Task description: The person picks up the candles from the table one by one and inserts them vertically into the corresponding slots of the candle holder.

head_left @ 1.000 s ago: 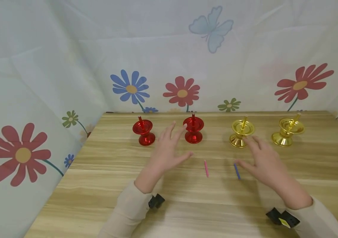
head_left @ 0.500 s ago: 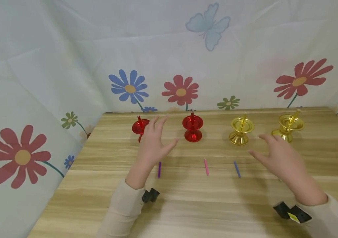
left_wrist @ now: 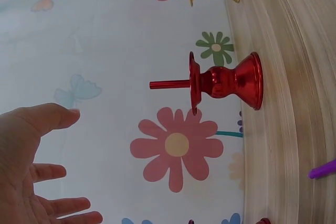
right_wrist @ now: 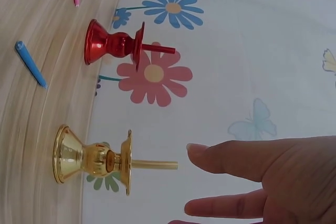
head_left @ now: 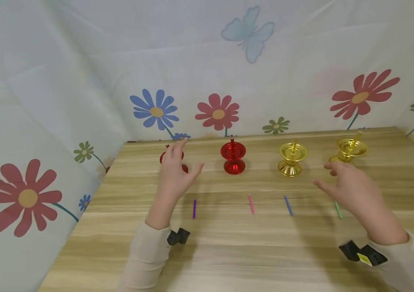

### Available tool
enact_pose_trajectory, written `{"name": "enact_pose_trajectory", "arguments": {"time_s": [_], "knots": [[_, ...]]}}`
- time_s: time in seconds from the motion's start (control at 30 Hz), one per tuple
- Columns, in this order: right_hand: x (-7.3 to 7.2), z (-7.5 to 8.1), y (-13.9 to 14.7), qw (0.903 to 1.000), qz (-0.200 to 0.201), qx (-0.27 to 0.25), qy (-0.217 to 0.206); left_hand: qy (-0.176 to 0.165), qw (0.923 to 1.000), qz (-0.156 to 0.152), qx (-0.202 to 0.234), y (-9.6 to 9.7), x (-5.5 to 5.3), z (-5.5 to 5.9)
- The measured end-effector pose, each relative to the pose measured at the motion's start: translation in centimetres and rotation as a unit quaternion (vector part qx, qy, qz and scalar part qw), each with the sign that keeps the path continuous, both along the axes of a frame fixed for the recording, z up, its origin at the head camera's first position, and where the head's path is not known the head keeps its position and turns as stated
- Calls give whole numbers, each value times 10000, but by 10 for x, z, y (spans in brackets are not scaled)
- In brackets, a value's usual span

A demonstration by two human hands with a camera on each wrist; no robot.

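My left hand [head_left: 170, 178] hovers with fingers spread in front of the leftmost red candle holder [head_left: 163, 157], partly hiding it. Another red candle holder [head_left: 233, 164] stands to its right. My right hand [head_left: 356, 190] hangs above the table, thumb and fingers apart, nearest the right gold candle holder [head_left: 353, 151]. A second gold candle holder [head_left: 290, 166] stands left of it. Thin candle-like sticks lie in front: purple [head_left: 194, 209], pink [head_left: 251, 204], blue [head_left: 289, 205] and green [head_left: 338, 210]. The right hand overlaps the green one. Neither hand holds anything.
The wood-grain table [head_left: 229, 251] meets a white cloth backdrop [head_left: 178, 52] printed with flowers and a butterfly. The cloth also runs down the left side. A small black camera [head_left: 178, 236] sits on the left wrist, another camera [head_left: 363, 253] on the right.
My left hand has moved left from beside the second red holder to the leftmost one, uncovering the purple stick. My right hand has moved right, away from the blue stick; the green one now shows.
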State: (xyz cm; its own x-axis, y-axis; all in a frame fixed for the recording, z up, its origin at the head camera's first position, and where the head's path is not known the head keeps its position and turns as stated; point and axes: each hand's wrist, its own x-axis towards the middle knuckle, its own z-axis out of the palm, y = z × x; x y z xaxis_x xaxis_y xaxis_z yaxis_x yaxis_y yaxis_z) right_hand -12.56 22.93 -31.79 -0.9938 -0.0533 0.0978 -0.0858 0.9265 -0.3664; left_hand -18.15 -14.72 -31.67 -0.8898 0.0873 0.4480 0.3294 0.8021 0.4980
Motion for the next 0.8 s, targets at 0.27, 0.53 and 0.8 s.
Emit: {"name": "enact_pose_trajectory", "arguments": {"time_s": [0.27, 0.53, 0.8], "knots": [[-4, -1, 11, 9993, -23, -46, -380, -1, 9987, 362, 347, -13, -4, 0], [-7, -7, 18, 9968, 28, 22, -796, -257, 9950, 644, 722, -28, -11, 0], [-10, -14, 25, 9922, 130, 160, -1233, -372, 9904, 808, 1059, -37, -19, -4]]}}
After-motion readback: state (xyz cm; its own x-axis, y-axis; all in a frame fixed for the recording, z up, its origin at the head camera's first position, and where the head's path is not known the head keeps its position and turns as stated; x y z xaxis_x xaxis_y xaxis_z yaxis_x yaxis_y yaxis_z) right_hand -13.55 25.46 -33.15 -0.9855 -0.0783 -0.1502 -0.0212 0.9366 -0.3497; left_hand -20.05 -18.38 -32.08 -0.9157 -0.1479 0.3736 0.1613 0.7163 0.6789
